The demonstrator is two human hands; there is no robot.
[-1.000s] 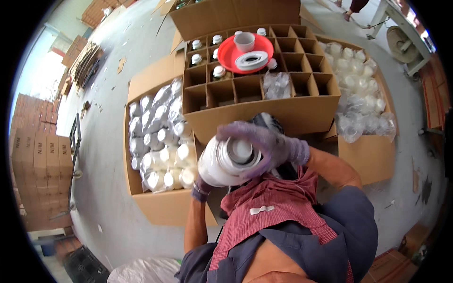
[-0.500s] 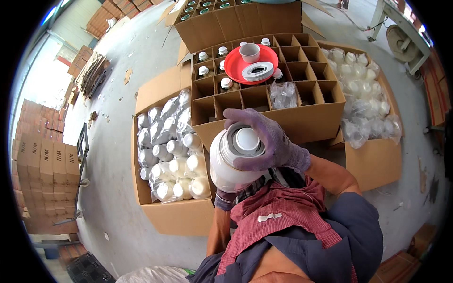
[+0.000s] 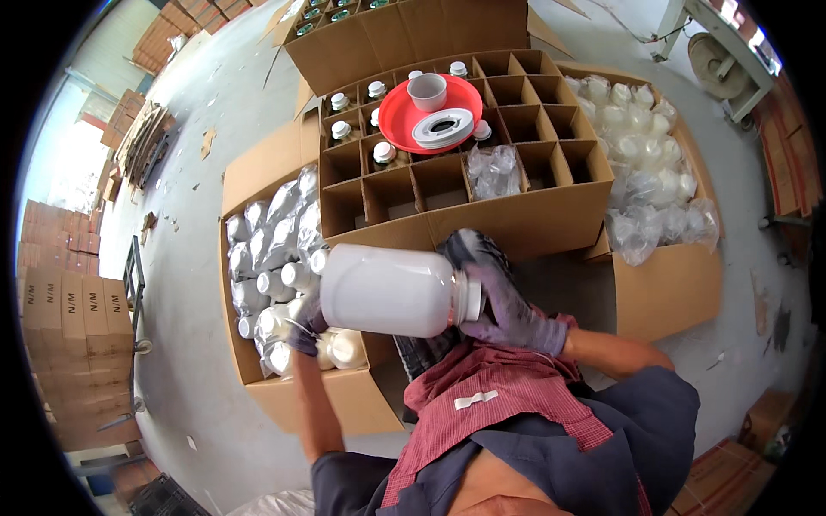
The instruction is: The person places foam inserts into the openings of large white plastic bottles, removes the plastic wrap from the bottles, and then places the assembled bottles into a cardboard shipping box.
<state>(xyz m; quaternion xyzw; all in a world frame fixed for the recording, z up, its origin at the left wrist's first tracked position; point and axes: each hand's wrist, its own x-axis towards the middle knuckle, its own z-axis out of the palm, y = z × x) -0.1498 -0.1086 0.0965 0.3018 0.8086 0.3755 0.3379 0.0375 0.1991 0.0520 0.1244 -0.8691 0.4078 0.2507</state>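
Observation:
A large white flask [image 3: 385, 290] lies sideways between my two gloved hands, its neck and white cap toward the right. My right hand [image 3: 514, 311], slightly smeared by motion, is closed round the cap end. At the flask's base is my left hand [image 3: 308, 328], its fingers curled against the bottom edge and partly hidden behind it. Just beyond stands a divided cardboard box [image 3: 525, 211] with several white-capped bottles in its cells. On its dividers rests a red dish [image 3: 394, 116] bearing a grey cup [image 3: 428, 92] and stacked white rings [image 3: 447, 129].
Left of me, an open carton [image 3: 314, 396] holds white and silver-wrapped bottles. Another carton [image 3: 671, 297] on the right holds bottles in clear plastic. Crumpled clear plastic [image 3: 493, 172] sits in the divided box. Stacked cartons [image 3: 77, 335] and a dark metal cart [image 3: 133, 292] stand farther left.
The flask has turned from neck-up toward me to lying sideways, neck right. My left hand has moved out left to its base; my right hand has shifted lower and rightward at the neck.

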